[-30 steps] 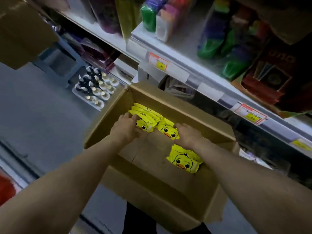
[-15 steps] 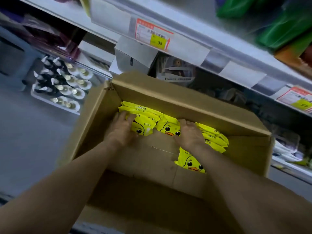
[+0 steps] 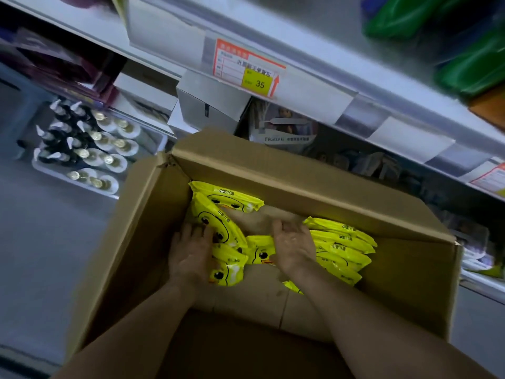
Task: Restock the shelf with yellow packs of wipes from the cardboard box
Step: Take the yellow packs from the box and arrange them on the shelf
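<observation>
Packs [image 3: 341, 242] lie in loose rows at the far end of the box [image 3: 300, 170], I note the left hand [image 3: 191, 258] flat with straight fingers on the left stack, the right hand [image 3: 293, 247] on the middle packs, fingers bent, grip I cannot tell, shelf [image 3: 314, 86] just beyond the box.

Smooth grey floor [image 3: 49, 255] (dim, bluish light)
</observation>
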Demonstrator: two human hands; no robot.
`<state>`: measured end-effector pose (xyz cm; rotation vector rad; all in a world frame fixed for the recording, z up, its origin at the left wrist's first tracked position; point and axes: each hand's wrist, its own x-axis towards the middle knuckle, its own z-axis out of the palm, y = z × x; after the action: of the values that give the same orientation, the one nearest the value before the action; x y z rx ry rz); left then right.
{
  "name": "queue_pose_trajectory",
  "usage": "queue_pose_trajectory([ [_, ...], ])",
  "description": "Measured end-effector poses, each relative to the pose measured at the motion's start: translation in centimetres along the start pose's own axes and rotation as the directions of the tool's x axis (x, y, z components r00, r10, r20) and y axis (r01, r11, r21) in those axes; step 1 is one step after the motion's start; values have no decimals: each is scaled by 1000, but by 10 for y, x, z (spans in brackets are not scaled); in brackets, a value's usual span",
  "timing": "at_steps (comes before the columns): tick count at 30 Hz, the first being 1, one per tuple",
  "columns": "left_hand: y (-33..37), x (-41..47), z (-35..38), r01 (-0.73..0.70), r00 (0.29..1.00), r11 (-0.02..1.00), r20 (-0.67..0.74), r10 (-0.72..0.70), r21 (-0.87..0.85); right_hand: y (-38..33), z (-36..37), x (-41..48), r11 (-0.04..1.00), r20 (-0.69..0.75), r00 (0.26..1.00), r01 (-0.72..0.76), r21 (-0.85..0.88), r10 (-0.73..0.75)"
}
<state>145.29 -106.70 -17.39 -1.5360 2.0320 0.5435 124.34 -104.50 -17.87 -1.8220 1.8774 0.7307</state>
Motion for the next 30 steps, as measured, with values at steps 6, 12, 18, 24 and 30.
queue_pose_trajectory([
  [6,-5,-16,29,119,976,976,202,-81,-184,6,-4,-4,993,122,991,47,107,-60],
  [12,-18,-25,8,138,959,862,282,7,-488,15,-35,-33,932,24,994,91,350,-106],
  [18,-2,-61,-45,150,974,805,224,-22,-574,47,-74,-93,876,-25,1000,28,482,-19],
  [24,35,-111,-116,34,974,685,178,141,-728,109,-110,-161,788,-11,999,-26,616,41],
  [30,127,-182,-193,-66,984,787,90,153,-613,201,-136,-259,782,-147,987,39,622,68],
])
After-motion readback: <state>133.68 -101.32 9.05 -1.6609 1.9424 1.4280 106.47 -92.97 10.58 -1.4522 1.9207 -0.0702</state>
